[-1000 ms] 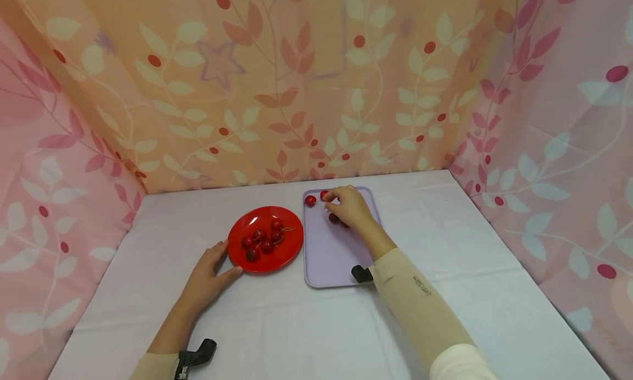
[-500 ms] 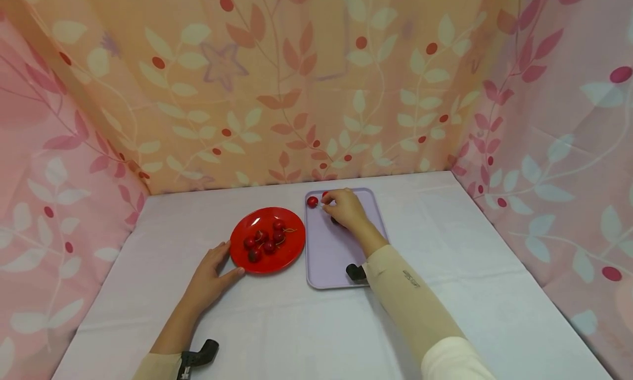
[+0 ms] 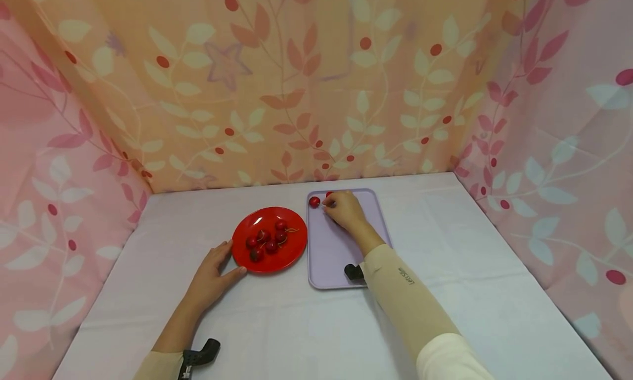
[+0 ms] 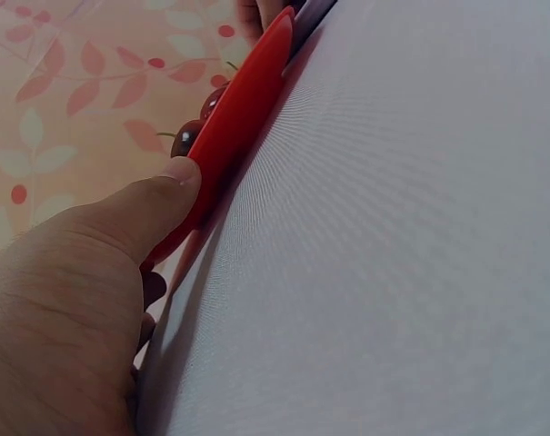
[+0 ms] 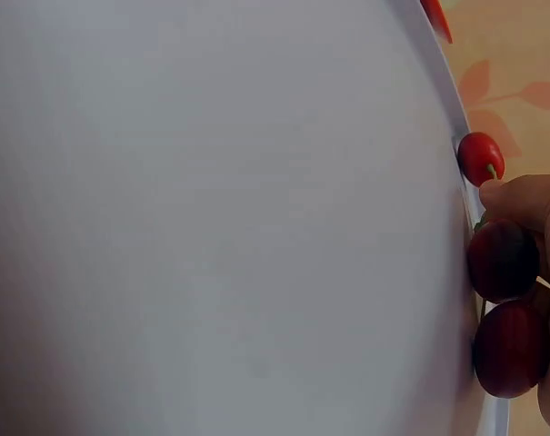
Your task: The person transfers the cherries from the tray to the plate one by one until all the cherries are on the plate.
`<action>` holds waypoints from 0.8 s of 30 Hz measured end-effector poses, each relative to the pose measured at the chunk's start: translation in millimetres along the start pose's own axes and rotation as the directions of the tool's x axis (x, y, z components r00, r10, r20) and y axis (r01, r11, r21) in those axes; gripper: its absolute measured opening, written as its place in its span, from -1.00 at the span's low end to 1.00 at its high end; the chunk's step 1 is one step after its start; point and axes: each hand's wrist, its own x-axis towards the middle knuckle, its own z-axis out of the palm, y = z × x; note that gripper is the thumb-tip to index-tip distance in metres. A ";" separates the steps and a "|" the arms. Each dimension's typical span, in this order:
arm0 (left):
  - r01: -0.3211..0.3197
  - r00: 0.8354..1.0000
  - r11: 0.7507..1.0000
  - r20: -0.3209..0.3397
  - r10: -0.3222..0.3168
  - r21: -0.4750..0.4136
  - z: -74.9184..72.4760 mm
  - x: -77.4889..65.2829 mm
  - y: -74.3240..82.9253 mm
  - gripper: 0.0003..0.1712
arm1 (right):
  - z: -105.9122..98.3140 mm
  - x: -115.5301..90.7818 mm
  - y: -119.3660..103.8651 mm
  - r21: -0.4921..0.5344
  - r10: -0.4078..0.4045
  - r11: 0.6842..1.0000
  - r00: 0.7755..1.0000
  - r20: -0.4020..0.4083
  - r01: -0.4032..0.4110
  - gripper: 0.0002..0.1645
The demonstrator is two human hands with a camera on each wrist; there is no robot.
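Note:
My left hand (image 3: 212, 273) holds the left edge of a red plate (image 3: 292, 256), its thumb (image 4: 170, 195) on the rim in the left wrist view. Several dark red cherries (image 3: 271, 245) with stems sit together on the plate. Over the far part of a lilac tray (image 3: 328, 259), my right hand (image 3: 346, 210) pinches at a cherry stem with thumb and forefinger. A bright red cherry (image 3: 314, 202) lies just left of the fingertips; another red one (image 3: 329, 194) peeks out behind them. Two darker cherries (image 5: 504, 261) show close under the thumb in the right wrist view, hidden from the head view.
The plate and tray stand side by side on a white tablecloth (image 3: 287, 325). Patterned cloth (image 3: 296, 83) hangs behind the table and along both sides. A black camera mount (image 3: 200, 355) sits on the left wrist, another (image 3: 353, 272) on the right.
The right hand has shifted slightly, its forearm swinging left, and the dark cherries seen beside it are now hidden behind it. My left hand stays at the plate. The head view has shifted slightly.

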 end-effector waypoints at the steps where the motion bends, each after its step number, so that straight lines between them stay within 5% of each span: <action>1: -0.001 1.000 1.000 0.000 0.001 0.000 -0.1 -0.1 0.1 0.08 | 0.4 -0.3 0.0 -0.001 0.003 1.000 1.000 0.001 -0.003 -0.85; 24: -0.004 1.000 1.000 0.001 0.004 0.001 0.4 1.1 -2.9 0.09 | 3.6 1.7 -1.4 -0.055 0.009 0.998 1.000 -0.003 -0.009 -0.89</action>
